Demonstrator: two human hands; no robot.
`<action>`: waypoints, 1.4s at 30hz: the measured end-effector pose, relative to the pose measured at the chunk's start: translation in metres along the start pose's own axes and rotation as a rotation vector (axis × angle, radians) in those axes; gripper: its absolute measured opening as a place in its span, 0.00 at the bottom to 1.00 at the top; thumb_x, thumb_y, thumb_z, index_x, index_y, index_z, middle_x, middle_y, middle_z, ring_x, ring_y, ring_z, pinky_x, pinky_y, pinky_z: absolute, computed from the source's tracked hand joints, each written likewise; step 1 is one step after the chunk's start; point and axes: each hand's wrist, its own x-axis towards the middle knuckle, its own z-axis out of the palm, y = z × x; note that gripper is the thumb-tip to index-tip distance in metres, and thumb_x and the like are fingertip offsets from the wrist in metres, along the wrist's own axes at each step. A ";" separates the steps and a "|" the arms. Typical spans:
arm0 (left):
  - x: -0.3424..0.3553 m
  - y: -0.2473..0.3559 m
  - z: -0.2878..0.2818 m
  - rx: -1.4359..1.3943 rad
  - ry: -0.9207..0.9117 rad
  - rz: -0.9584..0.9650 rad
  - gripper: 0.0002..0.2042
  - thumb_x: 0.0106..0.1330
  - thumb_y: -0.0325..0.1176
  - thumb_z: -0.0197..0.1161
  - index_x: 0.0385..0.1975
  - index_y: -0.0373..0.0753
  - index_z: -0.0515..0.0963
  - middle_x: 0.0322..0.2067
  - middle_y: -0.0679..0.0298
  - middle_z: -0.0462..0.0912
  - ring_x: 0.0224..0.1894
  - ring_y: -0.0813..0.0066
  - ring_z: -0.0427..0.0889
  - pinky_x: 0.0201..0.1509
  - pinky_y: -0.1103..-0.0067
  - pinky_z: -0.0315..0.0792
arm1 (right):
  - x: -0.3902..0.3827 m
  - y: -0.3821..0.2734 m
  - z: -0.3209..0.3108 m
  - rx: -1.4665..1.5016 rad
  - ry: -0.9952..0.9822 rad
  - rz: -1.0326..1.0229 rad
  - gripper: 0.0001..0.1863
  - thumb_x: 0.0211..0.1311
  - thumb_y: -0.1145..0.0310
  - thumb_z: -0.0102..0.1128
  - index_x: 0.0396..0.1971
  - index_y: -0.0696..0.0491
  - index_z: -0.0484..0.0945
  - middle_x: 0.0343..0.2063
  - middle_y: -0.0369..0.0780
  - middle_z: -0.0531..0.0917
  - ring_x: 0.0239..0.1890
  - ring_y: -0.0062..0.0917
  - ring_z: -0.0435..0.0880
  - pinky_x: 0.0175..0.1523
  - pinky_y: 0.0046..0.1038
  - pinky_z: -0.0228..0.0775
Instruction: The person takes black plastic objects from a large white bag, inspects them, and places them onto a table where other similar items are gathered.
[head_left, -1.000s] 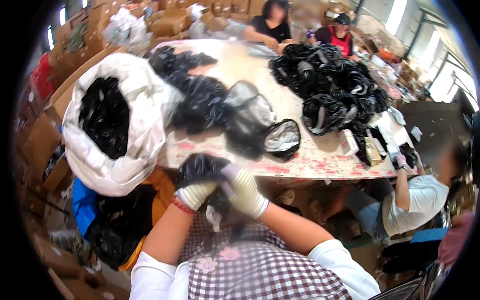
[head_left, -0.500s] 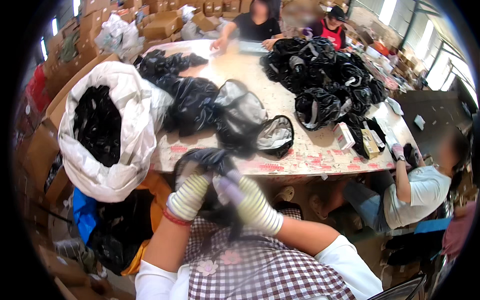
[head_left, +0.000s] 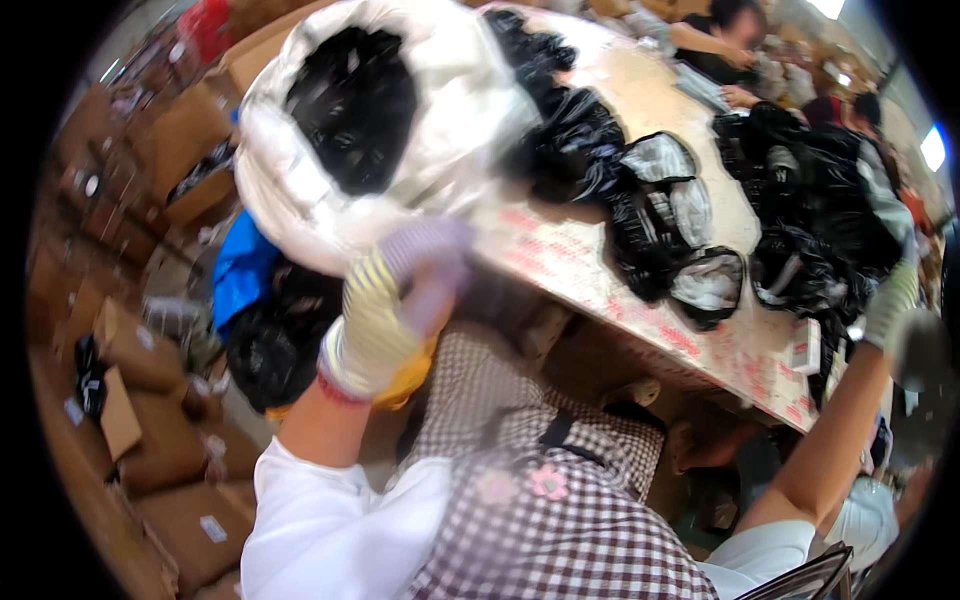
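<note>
My left hand [head_left: 400, 295], in a striped yellow and purple glove, hangs just below the large white sack [head_left: 460, 80], which holds black plastic. Its fingers are bent and smeared by motion, with no item plainly in them. My right hand [head_left: 892, 290] is stretched far to the right beside a heap of black plastic bags [head_left: 810, 210]; its fingertips are blurred and their grip is unclear. Grey-lined black bags [head_left: 705, 280] lie on the worktable [head_left: 640, 330] between my hands, with a small white box [head_left: 805, 346] near the right edge.
Cardboard boxes [head_left: 190, 520] crowd the left floor. A blue bag [head_left: 240, 260] with black plastic sits below the white sack. A co-worker [head_left: 700, 40] leans at the table's far side, another person [head_left: 855, 515] is low at the right.
My hands have parted: the right reached out to the right, the left rose toward the white sack. The black bag they held is no longer seen in them. My view has swung round.
</note>
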 end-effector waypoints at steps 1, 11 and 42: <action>-0.004 -0.030 0.000 -0.044 0.251 -0.045 0.06 0.70 0.21 0.56 0.38 0.32 0.81 0.36 0.62 0.85 0.39 0.78 0.80 0.46 0.80 0.75 | -0.007 0.002 -0.012 -0.077 -0.033 -0.121 0.24 0.78 0.65 0.40 0.65 0.63 0.66 0.64 0.44 0.73 0.65 0.29 0.71 0.70 0.31 0.59; -0.189 -0.271 -0.047 0.633 0.647 -0.520 0.09 0.67 0.24 0.59 0.45 0.31 0.79 0.39 0.51 0.83 0.39 0.60 0.81 0.46 0.75 0.73 | -0.223 -0.193 0.158 -0.074 -0.460 -0.457 0.26 0.61 0.69 0.61 0.60 0.54 0.72 0.62 0.49 0.73 0.65 0.43 0.70 0.69 0.43 0.57; 0.058 -0.067 -0.137 0.974 0.236 0.175 0.19 0.60 0.23 0.68 0.53 0.37 0.79 0.50 0.58 0.81 0.56 0.70 0.78 0.61 0.76 0.71 | -0.244 -0.199 0.190 -0.005 -0.552 -0.230 0.24 0.58 0.67 0.63 0.56 0.54 0.74 0.55 0.47 0.77 0.57 0.42 0.74 0.64 0.46 0.57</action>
